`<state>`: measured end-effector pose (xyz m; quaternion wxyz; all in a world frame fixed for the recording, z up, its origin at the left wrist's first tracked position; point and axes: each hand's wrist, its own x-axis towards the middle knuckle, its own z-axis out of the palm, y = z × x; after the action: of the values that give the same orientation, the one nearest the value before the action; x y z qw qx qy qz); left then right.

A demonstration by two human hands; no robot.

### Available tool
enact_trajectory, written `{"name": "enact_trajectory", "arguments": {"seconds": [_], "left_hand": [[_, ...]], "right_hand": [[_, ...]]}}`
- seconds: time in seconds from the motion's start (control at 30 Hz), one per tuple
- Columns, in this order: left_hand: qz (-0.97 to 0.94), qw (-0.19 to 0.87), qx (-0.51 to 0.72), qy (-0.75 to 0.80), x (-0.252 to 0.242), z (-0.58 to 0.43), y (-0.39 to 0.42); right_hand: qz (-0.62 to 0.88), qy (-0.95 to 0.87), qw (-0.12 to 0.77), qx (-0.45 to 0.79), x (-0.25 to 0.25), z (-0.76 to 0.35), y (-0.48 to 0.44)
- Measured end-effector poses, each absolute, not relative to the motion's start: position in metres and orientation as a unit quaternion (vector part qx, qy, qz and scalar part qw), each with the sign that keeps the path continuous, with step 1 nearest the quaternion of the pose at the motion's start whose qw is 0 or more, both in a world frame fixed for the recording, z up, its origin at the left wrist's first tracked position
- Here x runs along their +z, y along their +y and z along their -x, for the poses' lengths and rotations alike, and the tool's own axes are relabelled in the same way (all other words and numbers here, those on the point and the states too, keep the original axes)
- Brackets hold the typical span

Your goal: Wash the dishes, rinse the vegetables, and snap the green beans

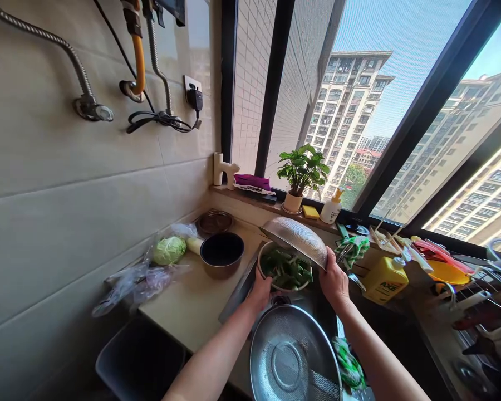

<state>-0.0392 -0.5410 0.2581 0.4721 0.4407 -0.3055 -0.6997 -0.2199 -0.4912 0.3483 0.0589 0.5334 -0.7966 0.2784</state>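
My left hand [261, 289] is closed on the near left rim of a round, light-rimmed bowl [261, 262] of green leafy vegetables [284, 270]. In my right hand [334, 281] is a metal colander [296, 236], gripped by its right edge. The colander is tilted above the bowl's far side and hides part of its rim. Closer to me, below the bowl and between my forearms, lies a large round silvery metal pan [288, 356] with a ringed middle.
On the left counter stand a dark pot [222, 254], a cabbage [170, 250] and plastic bags [146, 287]. A dark bin [137, 356] is below. A potted plant [303, 172] and pump bottle [332, 209] line the sill. Right are a yellow detergent bottle [384, 279] and dish rack [484, 312].
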Motion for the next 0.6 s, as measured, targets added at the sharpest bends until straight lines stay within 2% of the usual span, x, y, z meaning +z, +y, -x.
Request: {"name": "enact_trajectory", "arguments": {"seconds": [0.1,0.23,0.37,0.47,0.6], "left_hand": [[-0.437,0.469,-0.704,-0.305,0.254,0.031,-0.541],[-0.453,0.463,-0.700,-0.300,0.249,0.011,-0.535],[-0.449,0.449,-0.710,-0.304,0.241,-0.025,-0.515],[-0.446,0.453,-0.713,-0.296,0.233,-0.065,-0.491],[-0.458,0.461,-0.716,-0.255,0.219,-0.120,-0.457]], "right_hand": [[-0.478,-0.816,0.004,0.323,0.346,0.220,-0.490],[-0.381,-0.813,-0.129,0.422,0.337,0.219,-0.488],[-0.276,-0.705,-0.322,0.569,0.328,0.219,-0.484],[-0.212,-0.628,-0.452,0.598,0.321,0.222,-0.479],[-0.141,-0.626,-0.497,0.584,0.310,0.226,-0.473]]}}
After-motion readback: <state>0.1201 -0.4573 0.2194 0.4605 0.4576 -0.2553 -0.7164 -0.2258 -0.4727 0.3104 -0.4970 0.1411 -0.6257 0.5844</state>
